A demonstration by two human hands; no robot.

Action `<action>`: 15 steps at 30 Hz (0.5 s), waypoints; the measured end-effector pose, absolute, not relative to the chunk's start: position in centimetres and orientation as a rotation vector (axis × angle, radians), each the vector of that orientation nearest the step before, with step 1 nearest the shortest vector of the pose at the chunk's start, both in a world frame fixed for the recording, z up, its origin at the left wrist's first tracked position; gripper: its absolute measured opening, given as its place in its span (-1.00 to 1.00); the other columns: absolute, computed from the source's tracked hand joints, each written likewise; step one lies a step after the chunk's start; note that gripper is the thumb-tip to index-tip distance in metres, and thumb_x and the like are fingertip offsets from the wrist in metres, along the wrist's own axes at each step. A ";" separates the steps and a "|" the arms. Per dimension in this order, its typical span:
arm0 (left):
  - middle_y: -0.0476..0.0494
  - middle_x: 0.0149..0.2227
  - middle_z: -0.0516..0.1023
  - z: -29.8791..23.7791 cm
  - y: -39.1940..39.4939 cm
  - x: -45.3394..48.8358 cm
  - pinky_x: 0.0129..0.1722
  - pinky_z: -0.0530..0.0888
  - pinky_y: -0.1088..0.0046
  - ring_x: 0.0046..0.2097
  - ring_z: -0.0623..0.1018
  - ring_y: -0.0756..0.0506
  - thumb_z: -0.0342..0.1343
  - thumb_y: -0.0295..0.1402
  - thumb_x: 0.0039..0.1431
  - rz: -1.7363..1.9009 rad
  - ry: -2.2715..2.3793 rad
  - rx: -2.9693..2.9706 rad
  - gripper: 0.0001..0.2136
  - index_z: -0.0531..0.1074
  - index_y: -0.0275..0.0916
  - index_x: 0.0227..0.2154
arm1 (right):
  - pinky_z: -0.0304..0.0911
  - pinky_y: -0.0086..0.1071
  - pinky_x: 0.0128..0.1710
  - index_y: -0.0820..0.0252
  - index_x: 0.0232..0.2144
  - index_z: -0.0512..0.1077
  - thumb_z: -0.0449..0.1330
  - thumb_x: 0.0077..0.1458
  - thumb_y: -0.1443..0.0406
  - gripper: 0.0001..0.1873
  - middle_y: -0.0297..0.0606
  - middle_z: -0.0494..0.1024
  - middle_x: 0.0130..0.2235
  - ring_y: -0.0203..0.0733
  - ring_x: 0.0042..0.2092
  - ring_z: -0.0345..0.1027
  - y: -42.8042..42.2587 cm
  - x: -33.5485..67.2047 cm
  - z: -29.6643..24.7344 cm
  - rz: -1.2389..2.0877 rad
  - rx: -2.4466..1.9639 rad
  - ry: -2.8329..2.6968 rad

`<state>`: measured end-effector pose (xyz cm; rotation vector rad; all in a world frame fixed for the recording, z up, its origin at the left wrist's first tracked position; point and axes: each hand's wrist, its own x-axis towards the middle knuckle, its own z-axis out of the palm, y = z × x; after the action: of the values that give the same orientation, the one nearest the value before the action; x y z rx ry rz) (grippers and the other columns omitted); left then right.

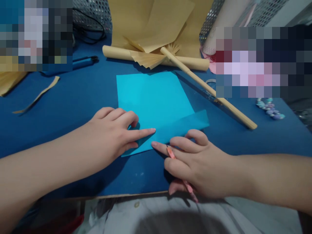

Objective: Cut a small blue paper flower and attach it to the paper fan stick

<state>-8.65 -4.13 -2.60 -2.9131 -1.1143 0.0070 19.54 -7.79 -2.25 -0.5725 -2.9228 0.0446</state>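
A light blue sheet of paper (153, 97) lies on the dark blue table (73, 97), its near edge folded up into a narrow strip (187, 123). My left hand (114, 133) rests on the sheet's near left corner, index finger stretched out along the fold, other fingers curled. My right hand (195, 162) presses its index fingertip on the fold beside it and holds a thin pink pencil (180, 172) between its fingers.
A tan paper fan with bamboo sticks (170, 55) lies behind the sheet, one stick (219, 97) running toward the right. A paper strip (36, 96) lies at the left, a black pen (85, 60) behind it, beads (269, 107) at the right. The table's near edge (109, 196) is close to my body.
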 end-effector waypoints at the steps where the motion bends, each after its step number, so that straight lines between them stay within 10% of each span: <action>1: -0.13 -0.10 0.44 -2.6 -4.1 -8.7 -0.08 0.30 0.14 -0.14 0.42 -0.21 -0.10 -0.28 0.43 0.006 -1.112 -2.908 -0.59 0.33 0.30 0.23 | 0.01 -0.10 -0.01 0.12 -0.24 0.37 -0.03 0.39 -0.02 -0.61 -0.11 0.44 0.26 -0.04 0.08 0.33 -8.0 19.6 -2.3 0.006 -0.607 -2.927; 15: -0.14 -0.10 0.44 -2.5 -4.2 -9.0 -0.09 0.32 0.12 -0.14 0.42 -0.21 -0.10 -0.30 0.42 -0.017 -1.098 -2.931 -0.59 0.34 0.24 0.23 | 0.01 -0.04 -0.15 0.30 -0.01 0.39 0.03 0.37 0.08 -0.60 -0.01 0.59 -0.20 0.07 -0.15 0.45 -9.2 27.1 -1.9 -0.220 -1.104 -2.846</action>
<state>-9.03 -4.19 -2.50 -2.9311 -1.0979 -0.0171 27.07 -9.21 -1.90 -1.1040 -2.8459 -0.2204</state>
